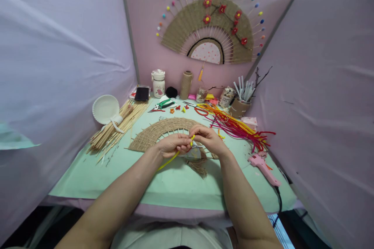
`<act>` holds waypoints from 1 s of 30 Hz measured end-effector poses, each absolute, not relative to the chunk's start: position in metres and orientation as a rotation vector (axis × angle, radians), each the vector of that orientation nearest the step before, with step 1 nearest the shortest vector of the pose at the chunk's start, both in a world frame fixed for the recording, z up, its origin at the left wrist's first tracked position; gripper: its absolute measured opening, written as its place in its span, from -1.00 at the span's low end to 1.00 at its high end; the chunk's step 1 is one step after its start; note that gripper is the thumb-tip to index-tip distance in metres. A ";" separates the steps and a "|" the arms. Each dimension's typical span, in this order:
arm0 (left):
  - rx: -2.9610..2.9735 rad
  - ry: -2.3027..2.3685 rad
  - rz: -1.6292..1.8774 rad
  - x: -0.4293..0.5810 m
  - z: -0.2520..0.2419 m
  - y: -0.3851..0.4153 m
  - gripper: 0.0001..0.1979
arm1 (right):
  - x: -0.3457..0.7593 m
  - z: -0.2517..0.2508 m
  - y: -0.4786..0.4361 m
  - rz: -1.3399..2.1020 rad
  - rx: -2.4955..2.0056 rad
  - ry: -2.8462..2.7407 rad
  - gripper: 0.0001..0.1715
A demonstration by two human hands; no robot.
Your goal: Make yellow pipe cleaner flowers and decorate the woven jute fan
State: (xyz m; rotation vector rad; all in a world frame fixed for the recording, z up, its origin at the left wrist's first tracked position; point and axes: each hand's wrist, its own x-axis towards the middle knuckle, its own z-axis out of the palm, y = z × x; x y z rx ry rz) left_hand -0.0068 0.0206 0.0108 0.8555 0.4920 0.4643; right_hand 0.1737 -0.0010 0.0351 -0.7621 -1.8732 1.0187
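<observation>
Both hands meet over a woven fan (154,132) of twine and thin sticks lying on the table. My left hand (174,143) is closed on a yellow pipe cleaner (169,161), whose long tail hangs down to the left below it. At its upper end the pipe cleaner is bent into a small looped shape between the fingertips. My right hand (207,138) pinches that bent end from the other side. Beneath the hands a bundle of loose twine (198,167) hangs from the fan's lower part. The hands hide part of the fan's middle.
To the right lie yellow, orange and magenta pipe cleaners (236,124) and a pink glue gun (265,169) with its cord. Scissors (201,111), green pliers (166,103) and small flowers (172,111) are behind the fan. Bundled sticks (117,128) lie left. A finished fan (187,19) hangs behind.
</observation>
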 end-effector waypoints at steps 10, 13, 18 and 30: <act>1.238 0.810 0.721 -0.003 0.017 0.015 -0.77 | 0.179 0.034 -0.001 0.765 -0.964 -1.996 -0.87; 1.400 0.931 0.802 -0.001 0.014 0.015 -0.82 | 0.180 0.031 0.000 0.694 -1.080 -2.017 -0.86; 1.818 1.195 0.883 0.006 0.011 0.009 -0.86 | 0.170 0.026 0.000 0.690 -1.385 -1.920 -0.92; 1.336 0.896 0.837 0.006 0.020 0.007 -0.74 | 0.180 0.033 -0.001 1.141 -1.162 -1.659 -0.67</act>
